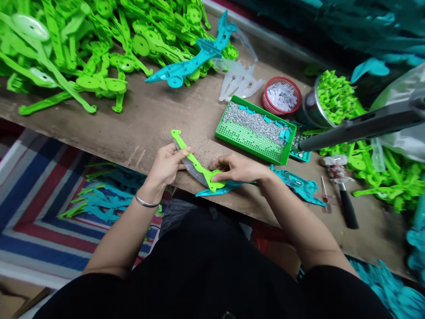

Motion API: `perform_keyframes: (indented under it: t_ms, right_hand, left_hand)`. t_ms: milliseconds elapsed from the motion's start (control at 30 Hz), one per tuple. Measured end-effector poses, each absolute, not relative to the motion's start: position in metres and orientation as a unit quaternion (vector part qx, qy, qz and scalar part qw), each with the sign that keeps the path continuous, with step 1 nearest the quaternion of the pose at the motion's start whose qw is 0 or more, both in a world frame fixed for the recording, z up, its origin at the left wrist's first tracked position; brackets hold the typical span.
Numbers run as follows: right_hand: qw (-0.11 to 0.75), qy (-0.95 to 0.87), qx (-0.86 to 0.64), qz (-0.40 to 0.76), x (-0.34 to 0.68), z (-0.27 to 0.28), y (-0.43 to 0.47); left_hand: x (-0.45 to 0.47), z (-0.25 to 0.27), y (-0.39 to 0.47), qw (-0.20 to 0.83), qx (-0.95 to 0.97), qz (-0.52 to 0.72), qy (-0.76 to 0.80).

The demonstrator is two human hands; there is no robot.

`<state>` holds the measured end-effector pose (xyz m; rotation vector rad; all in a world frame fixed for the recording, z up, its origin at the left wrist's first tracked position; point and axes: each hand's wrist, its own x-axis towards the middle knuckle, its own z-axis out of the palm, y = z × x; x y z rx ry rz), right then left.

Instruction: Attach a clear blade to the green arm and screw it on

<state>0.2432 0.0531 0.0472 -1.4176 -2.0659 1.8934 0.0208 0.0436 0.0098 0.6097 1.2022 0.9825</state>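
Note:
My left hand (165,166) pinches a bright green plastic arm (198,166) near its hooked end. A translucent curved blade (193,172) lies along the underside of that arm, close to the same fingers. At the arm's round, disc-shaped end, my right hand (237,168) has its thumb and fingers closed on the rim; some fingertips are hidden. Just beneath, a blue plastic piece (217,191) lies by the table's front edge, partly covered by the green arm and my right hand. Another blue part (297,186) rests right of my right forearm.
A green basket (254,153) of small metal pieces stands ahead. Behind it are a red basket (273,106) and a metal pot (314,104) of green bits. A hammer (343,195), screwdriver (325,195) and grey bar (352,126) occupy the right; green parts (89,48) pile up left.

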Motion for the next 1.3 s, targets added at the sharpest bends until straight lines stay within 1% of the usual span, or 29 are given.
perform_keyframes:
  t_ms: [100,200,500,700,933,1133,1300]
  right_hand:
    - [0.013,-0.611,-0.461,0.644,0.245,0.039,0.052]
    - [0.039,-0.585,-0.471,0.659,0.244,0.036,0.051]
    - [0.046,-0.586,-0.490,0.644,0.243,0.038,0.046]
    - [0.058,-0.569,-0.488,0.659,0.244,0.036,0.045]
    - [0.063,-0.578,-0.468,0.665,0.247,0.034,0.045]
    - [0.085,-0.580,-0.467,0.662,0.248,0.029,0.044]
    - [0.093,-0.578,-0.457,0.669,0.249,0.027,0.044]
  left_hand:
    - [0.023,0.011,0.043,0.668,0.275,0.442,0.532]
    - [0.025,0.013,0.043,0.666,0.276,0.442,0.534]
    - [0.031,0.013,0.041,0.646,0.275,0.461,0.542]
    - [0.035,0.009,0.029,0.652,0.262,0.471,0.534]
    - [0.050,0.007,-0.007,0.680,0.304,0.402,0.532]
    - [0.060,0.006,-0.011,0.645,0.306,0.432,0.551]
    - [0.062,0.006,-0.012,0.642,0.303,0.449,0.543]
